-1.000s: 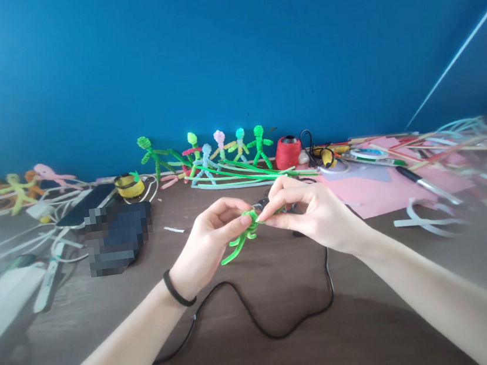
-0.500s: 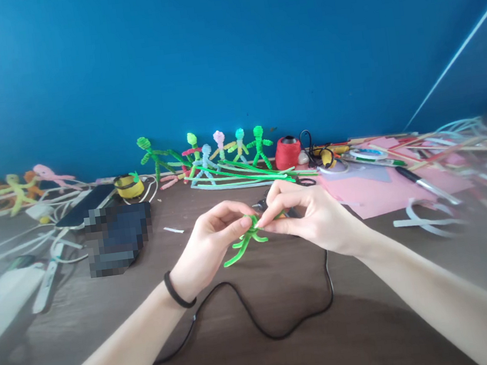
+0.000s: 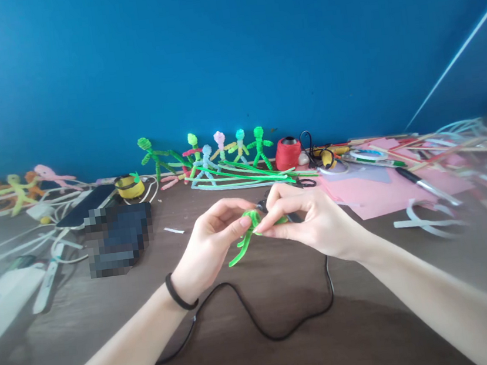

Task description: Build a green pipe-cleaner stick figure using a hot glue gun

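Between my hands, above the table, is a bright green pipe cleaner figure (image 3: pixel 245 245), with bent ends hanging downward. My left hand (image 3: pixel 209 246) pinches its upper left part between thumb and fingers; a black band is round that wrist. My right hand (image 3: pixel 305 216) grips the same figure from the right with thumb and forefinger, and a green piece shows under its fingers. The fingers partly hide the figure's shape. Just behind my hands lies a dark object that I cannot make out.
Several pipe cleaner figures (image 3: pixel 260 146) lean against the blue wall, with loose green pipe cleaners (image 3: pixel 260 174) before them. A red spool (image 3: pixel 288 153) stands beside. Right are pink paper (image 3: pixel 365 197) and a marker (image 3: pixel 428 186); left, phones (image 3: pixel 89 206). A black cable (image 3: pixel 275 337) crosses the table.
My right thumb and fingers have shifted slightly on the green figure. One of its short ends is now folded or covered at the right hand, and the hanging end has turned a little.
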The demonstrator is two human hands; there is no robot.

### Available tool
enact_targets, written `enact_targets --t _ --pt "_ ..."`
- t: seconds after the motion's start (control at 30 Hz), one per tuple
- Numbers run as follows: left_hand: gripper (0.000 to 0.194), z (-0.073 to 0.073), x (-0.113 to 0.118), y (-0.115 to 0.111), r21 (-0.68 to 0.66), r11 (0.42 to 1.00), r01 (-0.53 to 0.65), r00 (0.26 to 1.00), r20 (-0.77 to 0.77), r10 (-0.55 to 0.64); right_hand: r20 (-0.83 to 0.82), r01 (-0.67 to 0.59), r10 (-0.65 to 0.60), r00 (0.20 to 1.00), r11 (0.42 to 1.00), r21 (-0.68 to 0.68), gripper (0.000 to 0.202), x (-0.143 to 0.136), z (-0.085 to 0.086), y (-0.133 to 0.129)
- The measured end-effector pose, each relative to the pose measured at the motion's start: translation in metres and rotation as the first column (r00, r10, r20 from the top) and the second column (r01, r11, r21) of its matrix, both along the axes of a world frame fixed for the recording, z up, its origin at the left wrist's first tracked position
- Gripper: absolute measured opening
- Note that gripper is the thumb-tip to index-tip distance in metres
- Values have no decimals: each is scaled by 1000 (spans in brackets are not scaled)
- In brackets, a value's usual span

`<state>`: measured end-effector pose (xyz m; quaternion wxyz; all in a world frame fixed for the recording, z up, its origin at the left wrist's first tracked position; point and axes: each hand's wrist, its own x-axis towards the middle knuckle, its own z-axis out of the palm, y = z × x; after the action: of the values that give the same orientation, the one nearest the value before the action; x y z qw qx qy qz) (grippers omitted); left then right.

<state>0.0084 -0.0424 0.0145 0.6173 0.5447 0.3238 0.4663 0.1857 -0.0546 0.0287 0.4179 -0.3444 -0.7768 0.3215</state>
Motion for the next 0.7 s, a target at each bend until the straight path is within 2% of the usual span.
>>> enact_targets --t 0.43,0.7 --pt "14 -1 -1 1 24 1000 -9 1000 -11 9 -54 -55 51 997 995 -86 10 0 2 0" --pt "16 1 -2 0 34 999 7 998 -70 -5 -111 -5 -7 994 994 -106 10 3 1 1"
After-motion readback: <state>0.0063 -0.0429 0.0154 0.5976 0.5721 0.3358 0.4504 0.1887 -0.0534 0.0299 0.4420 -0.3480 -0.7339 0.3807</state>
